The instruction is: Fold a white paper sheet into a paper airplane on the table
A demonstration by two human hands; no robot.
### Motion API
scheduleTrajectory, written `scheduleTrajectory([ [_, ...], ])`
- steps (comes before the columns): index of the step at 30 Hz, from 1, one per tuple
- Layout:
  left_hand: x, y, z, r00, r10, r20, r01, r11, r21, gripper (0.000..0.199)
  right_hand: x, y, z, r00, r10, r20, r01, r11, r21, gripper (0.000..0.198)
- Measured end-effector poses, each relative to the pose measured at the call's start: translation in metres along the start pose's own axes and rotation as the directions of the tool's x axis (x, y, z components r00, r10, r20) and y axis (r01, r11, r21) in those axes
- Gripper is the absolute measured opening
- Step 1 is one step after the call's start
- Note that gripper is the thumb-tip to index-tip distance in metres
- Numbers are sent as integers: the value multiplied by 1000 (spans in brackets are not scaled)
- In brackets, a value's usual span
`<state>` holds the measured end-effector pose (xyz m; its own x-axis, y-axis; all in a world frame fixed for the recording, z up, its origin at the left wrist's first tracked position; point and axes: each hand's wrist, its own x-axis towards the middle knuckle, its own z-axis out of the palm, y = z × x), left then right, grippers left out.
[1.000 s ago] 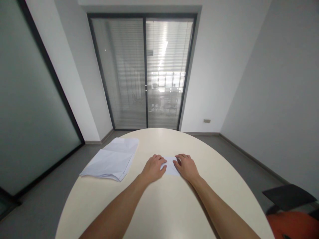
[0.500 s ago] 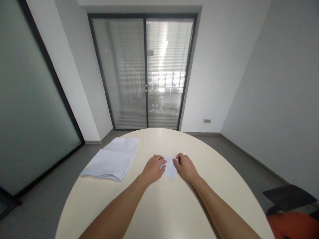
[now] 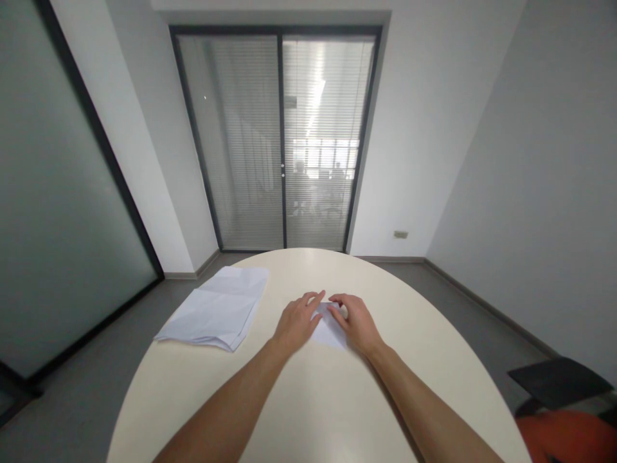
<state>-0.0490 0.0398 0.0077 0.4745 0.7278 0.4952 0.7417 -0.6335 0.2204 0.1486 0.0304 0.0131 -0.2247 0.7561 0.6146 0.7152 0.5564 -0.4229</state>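
Note:
A small piece of folded white paper (image 3: 330, 333) lies on the round cream table (image 3: 308, 399), partly covered by my hands. My left hand (image 3: 297, 323) rests at its left side, index finger stretched out past the far edge and thumb apart on the paper. At the right side, my right hand (image 3: 357, 321) curls its fingers around the far right edge, with the thumb over the paper; a bit of white shows between thumb and fingers. The exact contact of the right fingertips is too small to make out.
A stack of larger creased white sheets (image 3: 216, 308) lies on the table's left part. To the lower right stands a chair with an orange seat (image 3: 569, 437) and a black back (image 3: 562, 379). Beyond the table is a glass door with blinds (image 3: 282, 141).
My left index finger has straightened outward over the far edge. My right hand has shifted slightly left over the paper, whose pointed near end now looks broader and flatter.

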Motion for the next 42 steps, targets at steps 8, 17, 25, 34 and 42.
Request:
scheduleTrajectory([
  [8,3,-2,0,999,-14,-35,15,999,44,11,-4,-4,2,999,-18,47,17,1000,25,24],
  [17,4,0,-1,980,-124,-155,116,992,-58,9,1,14,6,966,104,-236,-79,991,113,64],
  [25,3,-9,8,961,-147,-232,80,958,-276,7,-1,14,6,948,282,-146,-243,940,238,66],
  [34,4,-23,20,975,-166,-145,82,884,-461,30,-2,21,-4,998,28,57,-27,999,-28,21],
  [42,3,-20,18,979,-199,-46,168,913,-371,31,-3,14,-6,973,-12,232,36,995,-98,36],
])
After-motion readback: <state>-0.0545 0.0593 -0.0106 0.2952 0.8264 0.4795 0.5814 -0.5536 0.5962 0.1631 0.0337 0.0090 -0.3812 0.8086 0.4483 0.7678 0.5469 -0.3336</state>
